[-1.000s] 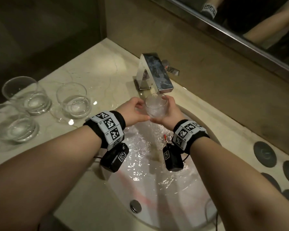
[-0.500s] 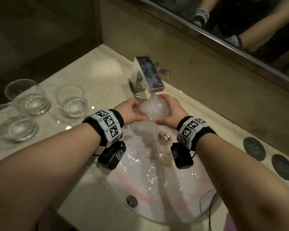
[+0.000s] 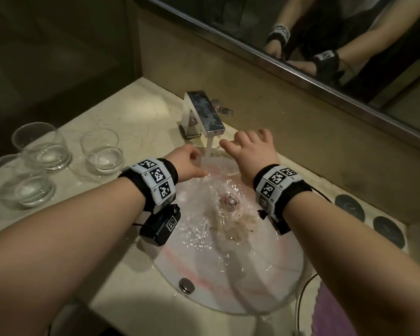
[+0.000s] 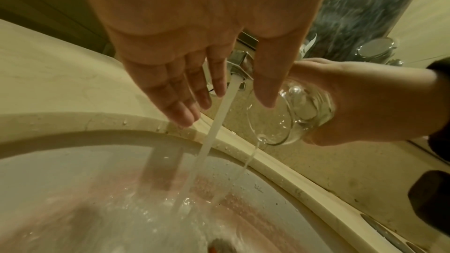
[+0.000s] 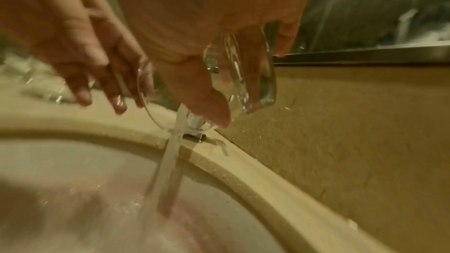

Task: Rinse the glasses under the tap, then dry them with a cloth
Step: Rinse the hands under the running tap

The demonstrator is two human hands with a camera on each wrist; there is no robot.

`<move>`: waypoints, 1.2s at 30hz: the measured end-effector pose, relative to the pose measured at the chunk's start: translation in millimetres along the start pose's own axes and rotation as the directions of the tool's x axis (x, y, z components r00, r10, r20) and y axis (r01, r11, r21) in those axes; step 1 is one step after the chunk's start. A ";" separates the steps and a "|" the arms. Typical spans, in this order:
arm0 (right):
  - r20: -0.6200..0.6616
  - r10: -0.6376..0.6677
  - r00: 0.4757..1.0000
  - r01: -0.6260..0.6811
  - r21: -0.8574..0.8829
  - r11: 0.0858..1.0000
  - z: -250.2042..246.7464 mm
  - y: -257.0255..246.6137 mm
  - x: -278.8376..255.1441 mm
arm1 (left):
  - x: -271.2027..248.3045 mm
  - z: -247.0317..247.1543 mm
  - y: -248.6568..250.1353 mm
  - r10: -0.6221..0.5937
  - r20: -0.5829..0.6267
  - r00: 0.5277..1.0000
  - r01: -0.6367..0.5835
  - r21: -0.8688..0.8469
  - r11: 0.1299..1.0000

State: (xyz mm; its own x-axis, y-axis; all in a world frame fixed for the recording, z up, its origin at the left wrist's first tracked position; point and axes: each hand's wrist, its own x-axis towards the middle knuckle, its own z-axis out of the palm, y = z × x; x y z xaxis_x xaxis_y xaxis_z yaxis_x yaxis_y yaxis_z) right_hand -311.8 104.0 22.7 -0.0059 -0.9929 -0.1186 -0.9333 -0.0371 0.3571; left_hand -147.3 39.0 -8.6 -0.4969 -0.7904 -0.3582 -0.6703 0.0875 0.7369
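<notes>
From the head view the glass (image 4: 299, 114) in the right hand (image 3: 250, 154) is hidden under that hand; only the wrist views show it. The right wrist view is blurred, and the counter (image 3: 131, 117) behind the fingers there is hard to read. A purple thing (image 3: 330, 311) at the lower right edge is cut off; whether it is a cloth cannot be told.

The right hand grips the glass from above, thumb and fingers curled round its wall, holding it tipped with its mouth facing down and left over the sink (image 3: 264, 275), just beside the stream (image 4: 214, 132) from the tap (image 3: 204, 112). A thin trickle runs from the glass's lower rim into the sink.

The left hand (image 3: 187, 163) holds nothing: its fingers are straight and loosely together, pointing down, with the stream passing just beside the fingertips (image 4: 182, 118).

The glass is clear, short and rounded, wet, with a thick base.

Three more glasses (image 3: 102, 151) stand upright on the counter, left of the sink.
</notes>
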 end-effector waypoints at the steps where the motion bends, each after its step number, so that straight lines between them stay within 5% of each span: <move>1: 0.009 0.045 0.999 -0.046 0.067 0.997 -0.1 0.9 0.7 | -1.0 -0.7 0.2 0.003 -0.002 1.000 -0.003 0.003 1.000; 6: 0.183 0.299 0.936 -0.351 0.517 0.781 13.2 0.7 5.4 | -1.7 -2.6 -2.8 0.000 -0.018 1.000 0.001 0.010 1.000; 13: 0.361 0.262 0.895 -0.446 0.727 0.522 36.4 -20.4 27.4 | 10.9 -5.0 -10.5 -0.037 -0.035 0.999 0.037 0.007 0.999; 25: 0.382 0.237 0.893 -0.447 0.811 0.379 60.6 -25.6 57.3 | 35.5 -5.5 -14.7 -0.072 -0.027 0.997 0.074 0.051 0.996; 36: 0.336 0.217 0.916 -0.396 0.845 0.360 63.8 -25.9 58.8 | 32.9 -5.4 -9.7 -0.108 -0.051 0.993 0.113 0.111 0.987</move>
State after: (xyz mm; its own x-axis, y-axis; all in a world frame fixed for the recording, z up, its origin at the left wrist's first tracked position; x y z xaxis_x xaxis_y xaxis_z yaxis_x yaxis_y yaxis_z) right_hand -310.8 53.8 -52.6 -0.3289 -0.8799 -0.3429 -0.6369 0.4747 -0.6074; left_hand -154.2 8.8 -24.4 -0.3932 -0.8250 -0.4059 -0.7793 0.0648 0.6233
